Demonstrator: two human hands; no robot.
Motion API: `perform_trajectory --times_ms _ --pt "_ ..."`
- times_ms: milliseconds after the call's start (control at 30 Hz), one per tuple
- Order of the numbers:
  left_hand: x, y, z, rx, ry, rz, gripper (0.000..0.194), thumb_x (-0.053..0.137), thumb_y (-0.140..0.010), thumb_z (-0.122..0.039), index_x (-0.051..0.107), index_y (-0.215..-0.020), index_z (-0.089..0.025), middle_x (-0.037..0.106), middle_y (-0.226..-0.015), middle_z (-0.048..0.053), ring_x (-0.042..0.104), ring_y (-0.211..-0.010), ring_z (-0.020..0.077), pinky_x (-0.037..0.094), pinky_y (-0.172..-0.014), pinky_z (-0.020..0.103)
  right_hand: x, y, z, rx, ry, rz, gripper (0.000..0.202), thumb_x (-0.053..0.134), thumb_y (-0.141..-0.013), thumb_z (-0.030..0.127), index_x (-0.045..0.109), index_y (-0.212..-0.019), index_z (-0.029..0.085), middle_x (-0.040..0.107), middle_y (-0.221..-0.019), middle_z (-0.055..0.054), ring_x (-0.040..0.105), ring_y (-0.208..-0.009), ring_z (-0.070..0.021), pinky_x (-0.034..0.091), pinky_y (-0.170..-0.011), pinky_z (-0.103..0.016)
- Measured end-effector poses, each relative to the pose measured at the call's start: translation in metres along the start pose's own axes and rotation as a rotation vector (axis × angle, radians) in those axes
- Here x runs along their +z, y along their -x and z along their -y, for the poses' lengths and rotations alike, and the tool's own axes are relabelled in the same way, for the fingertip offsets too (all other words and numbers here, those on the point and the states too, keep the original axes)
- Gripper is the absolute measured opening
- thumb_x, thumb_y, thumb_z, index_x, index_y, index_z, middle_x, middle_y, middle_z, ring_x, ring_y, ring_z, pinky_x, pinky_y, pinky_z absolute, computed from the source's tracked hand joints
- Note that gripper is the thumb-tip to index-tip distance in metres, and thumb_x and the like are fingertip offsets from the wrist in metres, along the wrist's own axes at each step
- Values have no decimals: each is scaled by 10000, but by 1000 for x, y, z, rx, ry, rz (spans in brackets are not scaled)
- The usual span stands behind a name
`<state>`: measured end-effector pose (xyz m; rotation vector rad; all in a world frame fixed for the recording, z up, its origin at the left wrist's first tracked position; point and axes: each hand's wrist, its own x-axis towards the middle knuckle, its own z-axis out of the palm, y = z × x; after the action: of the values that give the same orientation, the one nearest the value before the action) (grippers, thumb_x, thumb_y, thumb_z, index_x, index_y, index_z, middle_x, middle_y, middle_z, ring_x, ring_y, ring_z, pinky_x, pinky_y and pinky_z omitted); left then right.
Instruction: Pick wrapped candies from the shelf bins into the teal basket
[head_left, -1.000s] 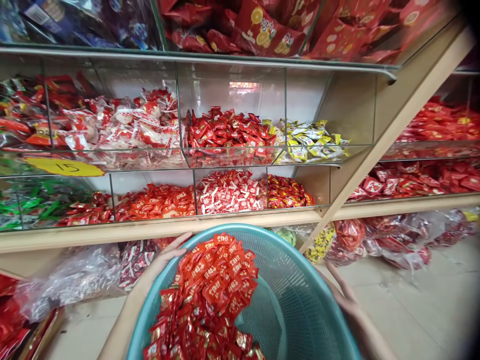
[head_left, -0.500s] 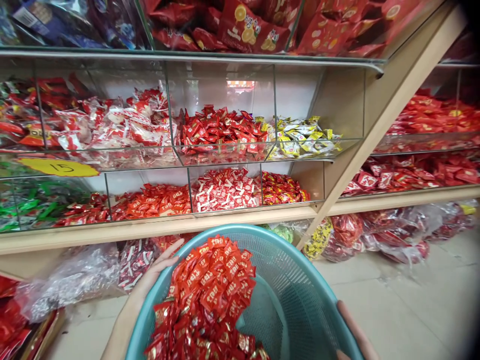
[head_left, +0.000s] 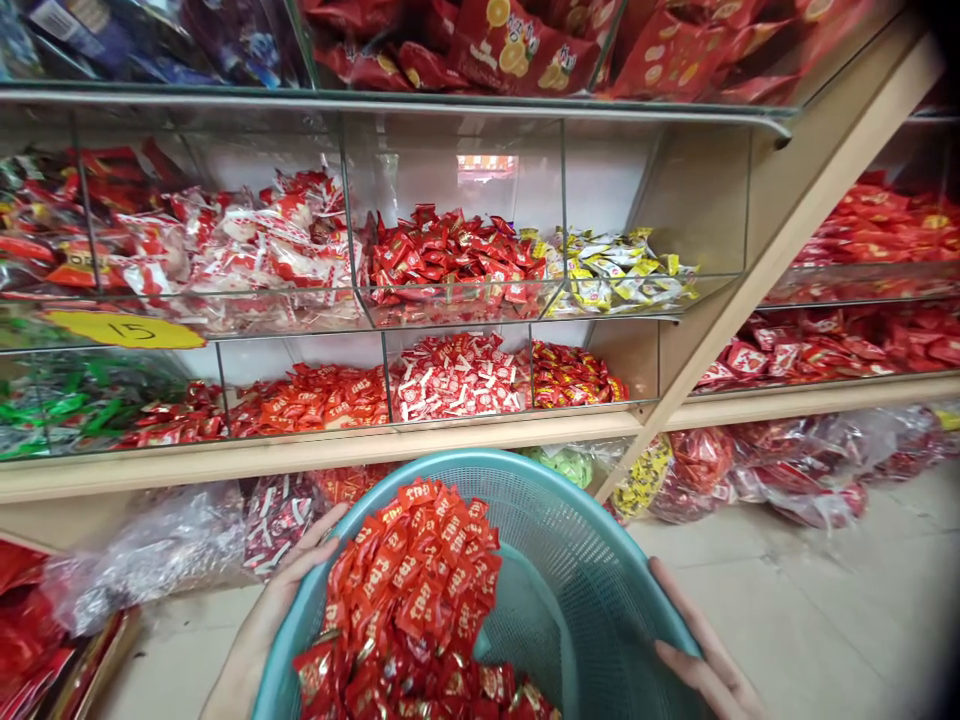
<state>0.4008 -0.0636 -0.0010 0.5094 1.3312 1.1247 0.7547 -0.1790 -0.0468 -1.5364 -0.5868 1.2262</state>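
Observation:
Between my hands is a teal plastic basket (head_left: 600,520) with perforated walls. Red wrapped candies (head_left: 420,570) with gold lettering are heaped on its left side, and darker red ones lie nearer to me; the right part of its floor is bare. My left hand (head_left: 296,570) grips the basket's left rim from outside, its fingertips by the far left edge. On the right rim my right hand (head_left: 697,640) is closed, with fingers outside and the thumb at the edge. The basket's near side runs out of view.
Ahead stand wooden shelves (head_left: 480,432) with clear bins of wrapped candies (head_left: 457,378). A yellow tag (head_left: 127,329) marked 15 hangs at left. Under the lowest shelf, plastic bags of candies (head_left: 697,460) lie on the tiled floor (head_left: 810,590). A box with red packages (head_left: 37,620) is at lower left.
The basket has shifted slightly left in view, both hands still on it. More of my right hand shows now. The shelves sit slightly further right.

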Motion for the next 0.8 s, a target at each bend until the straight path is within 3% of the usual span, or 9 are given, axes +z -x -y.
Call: perform_trajectory --times_ms 300,600,800 --pt "-6 3 5 -13 29 -66 607 679 -677 -200 564 -1269 -262 715 -1112 28 600 -1113 252 414 -1001 332 7 -7 14 7 -64 21 765 526 -715 293 288 -1442 314 487 -1373 56 433 -1267 -254 437 -989 -323" --pt "-15 0 13 58 22 -107 460 701 -657 -286 676 -1115 -267 667 -1205 -18 436 -1280 268 329 -1074 330 17 -18 33 118 -262 69 743 581 -691 267 364 -1393 373 473 -1391 29 571 -1119 -270 488 -898 -371" --pt "-19 -3 15 56 20 -62 531 694 -675 -301 618 -1201 -299 633 -1256 -31 445 -1274 254 323 -1075 320 19 -39 39 130 -329 109 760 632 -646 224 420 -1360 378 492 -1376 13 652 -938 -238 509 -825 -349"
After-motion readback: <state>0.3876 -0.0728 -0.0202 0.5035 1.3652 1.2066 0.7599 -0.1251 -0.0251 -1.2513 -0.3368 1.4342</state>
